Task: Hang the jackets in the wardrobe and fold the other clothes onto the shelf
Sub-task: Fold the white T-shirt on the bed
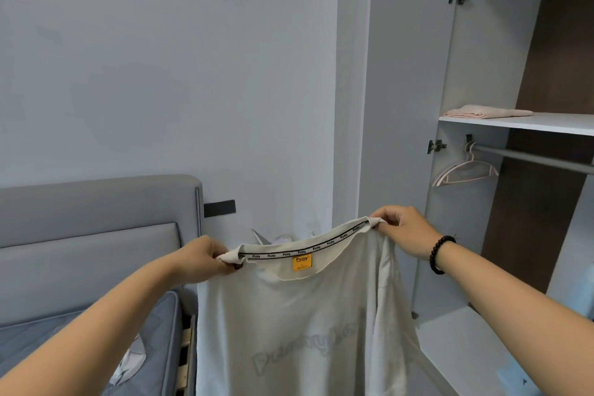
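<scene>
T-shirt [302, 325] hangs in front of the bed [86, 325], pinched at each end of the neckline by left hand [201, 259] and right hand [403, 231]. Keep neckline taut and level; fold evenly, then stack beside the folded pink garment [485, 111] on the shelf [546, 123].

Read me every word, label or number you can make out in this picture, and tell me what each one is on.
"Pcmy", orange square tag inside the collar of the white cotton T-shirt; the smaller print below it is too small to read.
"Pcmy", repeated along the black neck tape.
Large pale lettering showing through the shirt's fabric: reversed and too faint to read.
Nothing else carries text.
</scene>
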A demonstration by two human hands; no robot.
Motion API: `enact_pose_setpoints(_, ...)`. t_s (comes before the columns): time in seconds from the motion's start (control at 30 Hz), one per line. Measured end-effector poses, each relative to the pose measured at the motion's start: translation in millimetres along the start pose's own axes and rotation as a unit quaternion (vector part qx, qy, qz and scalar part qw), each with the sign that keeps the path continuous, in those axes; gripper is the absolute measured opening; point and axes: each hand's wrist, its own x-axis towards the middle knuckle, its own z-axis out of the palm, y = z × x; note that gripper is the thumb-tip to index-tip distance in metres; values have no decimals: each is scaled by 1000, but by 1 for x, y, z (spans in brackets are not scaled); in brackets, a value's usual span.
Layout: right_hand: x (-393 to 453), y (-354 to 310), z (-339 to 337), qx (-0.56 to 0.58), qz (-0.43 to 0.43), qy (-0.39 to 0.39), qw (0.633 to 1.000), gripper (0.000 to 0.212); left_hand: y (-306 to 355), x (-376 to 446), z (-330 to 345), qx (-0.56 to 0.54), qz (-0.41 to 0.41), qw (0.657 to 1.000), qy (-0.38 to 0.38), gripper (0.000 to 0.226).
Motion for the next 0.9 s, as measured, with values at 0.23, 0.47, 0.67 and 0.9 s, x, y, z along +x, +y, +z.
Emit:
enact_pose_setpoints(0.23,1,6,-1,-27,-6,70,997,19,2,-14,22,-220,2,969,112,40)
enact_pose_setpoints(0.47,-9,25,-1,-231,-44,56,970,21,11,-33,23,-282,11,959,33,40)
enact_pose_setpoints(0.67,-24,43,10,-336,-36,57,939,19,4,-42,6,-240,-14,969,-51,29)
enact_pose_setpoints(0.9,-32,25,45,-159,101,104,977,23,-27,-36,9,-155,-18,978,137,28)
